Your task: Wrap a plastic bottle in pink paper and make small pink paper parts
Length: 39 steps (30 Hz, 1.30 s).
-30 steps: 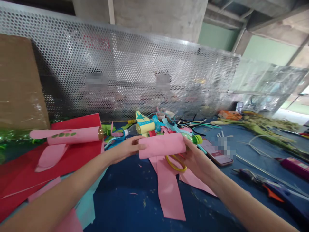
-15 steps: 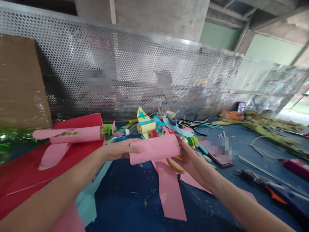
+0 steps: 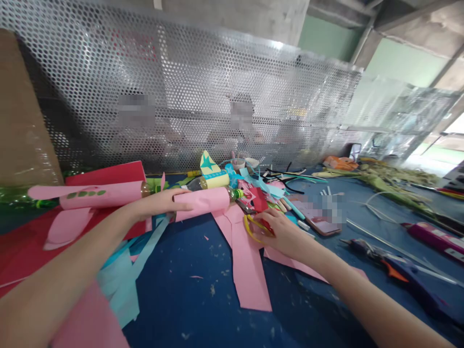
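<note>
A green-necked plastic bottle wrapped in pink paper [image 3: 205, 202] lies on its side at mid table. My left hand [image 3: 163, 202] is closed around its near-left end, fingers over the paper. Further right, my right hand [image 3: 281, 227] has its fingers closed at the yellow and red handles of a pair of scissors [image 3: 252, 228]. The blades are hard to make out among the scraps. Beneath the scissors lie pink paper strips [image 3: 248, 275].
On the left, another pink-covered bottle [image 3: 108, 193] rests over red sheets [image 3: 25, 241]. A yellow-wrapped bottle [image 3: 216, 180] sits behind. To the right are a phone [image 3: 321, 217], a dark glue gun [image 3: 406, 275] and dried stalks [image 3: 391, 183]. A perforated metal screen [image 3: 203, 96] stands behind.
The pink-wrapped bottle moved left and down onto the table with my left hand. My right hand let go of its green-capped end and closed on the scissors.
</note>
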Available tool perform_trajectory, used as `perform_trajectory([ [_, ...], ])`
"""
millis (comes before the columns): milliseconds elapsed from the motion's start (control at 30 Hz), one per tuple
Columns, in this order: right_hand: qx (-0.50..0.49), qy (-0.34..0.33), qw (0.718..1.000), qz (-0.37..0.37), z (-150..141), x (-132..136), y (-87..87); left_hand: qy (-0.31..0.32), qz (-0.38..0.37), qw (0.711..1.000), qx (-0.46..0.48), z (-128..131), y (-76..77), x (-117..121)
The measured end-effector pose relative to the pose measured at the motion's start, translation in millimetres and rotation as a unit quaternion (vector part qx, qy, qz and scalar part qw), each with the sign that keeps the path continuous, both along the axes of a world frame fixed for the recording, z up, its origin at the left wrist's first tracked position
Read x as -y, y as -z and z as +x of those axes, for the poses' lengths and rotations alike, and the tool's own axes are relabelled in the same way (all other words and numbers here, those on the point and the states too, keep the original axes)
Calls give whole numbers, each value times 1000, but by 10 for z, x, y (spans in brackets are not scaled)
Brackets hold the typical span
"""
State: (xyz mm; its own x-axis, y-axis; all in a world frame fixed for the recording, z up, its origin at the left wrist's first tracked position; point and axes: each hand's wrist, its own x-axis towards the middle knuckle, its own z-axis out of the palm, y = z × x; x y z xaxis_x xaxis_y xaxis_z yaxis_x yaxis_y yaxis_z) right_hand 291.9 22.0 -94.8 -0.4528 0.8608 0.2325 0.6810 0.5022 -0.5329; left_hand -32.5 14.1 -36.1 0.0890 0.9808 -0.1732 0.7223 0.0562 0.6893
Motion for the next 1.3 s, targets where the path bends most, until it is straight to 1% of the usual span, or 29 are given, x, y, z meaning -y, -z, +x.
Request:
perform_trajectory([
  [133, 70, -7, 997, 11, 2, 48, 22, 25, 35, 993, -112, 52, -92, -13],
  [233, 100, -16, 994, 30, 5, 70, 24, 47, 56, 985, -157, 74, -79, -16],
  [333, 115, -24, 992, 56, -18, 79, 46, 58, 75, 979, -182, 103, -32, -8],
  [567, 119, 18, 988, 101, -59, 34, 77, 62, 116, 973, -191, 191, 12, 3],
  [600, 119, 22, 987, 103, -51, 24, 72, 58, 131, 971, -191, 215, 13, 1],
  [667, 122, 28, 987, 101, -25, 9, 60, 64, 199, 957, -199, 295, 17, 9],
  [700, 126, 28, 987, 97, -10, 4, 52, 76, 242, 946, -202, 354, 24, 21],
  [733, 130, 26, 987, 92, 5, 2, 40, 98, 295, 928, -204, 427, 36, 42],
  [767, 134, 24, 987, 87, 19, 2, 22, 124, 320, 918, -197, 510, 53, 70],
  [833, 141, 17, 987, 77, 42, 10, -37, 161, 323, 915, -181, 690, 110, 143],
  [867, 143, 13, 987, 74, 51, 16, -79, 193, 311, 914, -174, 776, 148, 184],
  [933, 146, 7, 987, 67, 65, 28, -173, 247, 267, 921, -141, 917, 231, 261],
  [1033, 148, 12, 988, 46, 94, 23, -290, 295, 217, 924, -113, 1023, 344, 339],
  [1133, 157, 32, 987, 18, 156, -28, -342, 318, 164, 928, -102, 1037, 411, 376],
  [1200, 167, 40, 985, 3, 230, -72, -371, 319, 137, 932, -102, 1029, 429, 390],
  [1300, 190, 14, 981, -30, 398, -89, -457, 306, 135, 935, -118, 1020, 431, 396],
])
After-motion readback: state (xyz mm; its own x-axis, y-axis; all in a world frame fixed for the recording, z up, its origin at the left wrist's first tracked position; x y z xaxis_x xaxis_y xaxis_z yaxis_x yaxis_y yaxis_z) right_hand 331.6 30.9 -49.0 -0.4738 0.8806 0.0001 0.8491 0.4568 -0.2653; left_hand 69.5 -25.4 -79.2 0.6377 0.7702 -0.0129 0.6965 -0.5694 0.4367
